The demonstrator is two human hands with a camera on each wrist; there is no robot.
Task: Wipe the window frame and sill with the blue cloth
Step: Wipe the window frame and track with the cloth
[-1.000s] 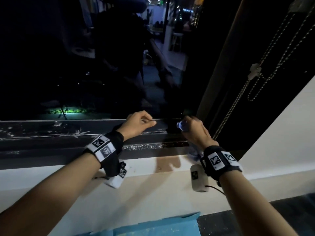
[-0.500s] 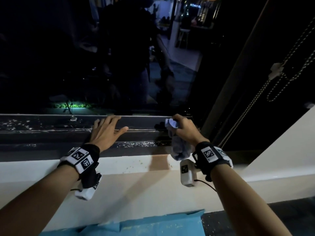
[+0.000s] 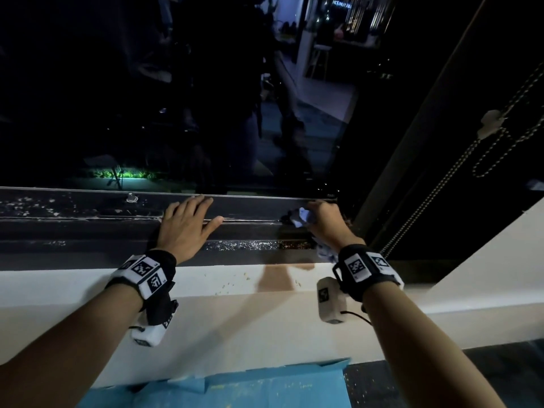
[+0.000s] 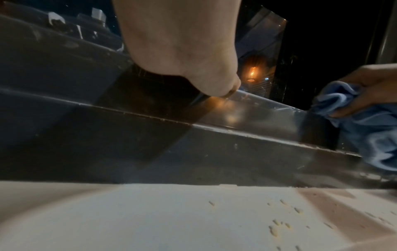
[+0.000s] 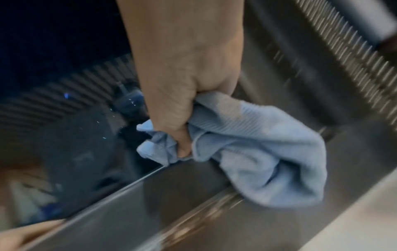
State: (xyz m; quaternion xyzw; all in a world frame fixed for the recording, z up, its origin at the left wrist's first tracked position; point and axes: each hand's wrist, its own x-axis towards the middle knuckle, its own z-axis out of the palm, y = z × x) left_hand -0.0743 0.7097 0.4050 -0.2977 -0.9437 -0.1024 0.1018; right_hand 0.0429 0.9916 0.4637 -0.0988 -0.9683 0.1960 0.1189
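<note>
Blue cloth [image 5: 253, 152]: bunched in the right hand [image 3: 326, 225], its front wad pressed on the dark window frame [image 3: 250, 210] at the far right end of the bottom rail, close to the upright post; a loose tail hangs down the near side of the rail.
Right hand: clenched round the cloth, thumb and fingers curled into the folds (the wrist view shows this plainly).
Left hand [image 3: 185, 228]: laid flat and released on the frame rail, fingers straight, holding nothing; it sits well to the left of the cloth.
Sill [image 3: 73, 287]: pale ledge on the near side of the frame, with small crumbs [image 4: 277, 225] scattered on it between the two wrists.
Risk, as I judge it: grit lies in the track [image 3: 241, 245] below the rail, and the dangling tail could drag it out onto the sill, or simply push it along instead of lifting it.
Second risk: wiping hard into the corner may snag the cloth where rail meets post, so the corner stays dirty.
Around: bead chains [image 3: 459, 163] of a blind hang at the right, near the wiping arm, and could be caught by an elbow.
Also: white paint specks [image 3: 32, 204] mark the rail at far left; a small knob [image 3: 131, 198] stands on it, in the way of a long leftward stroke.
</note>
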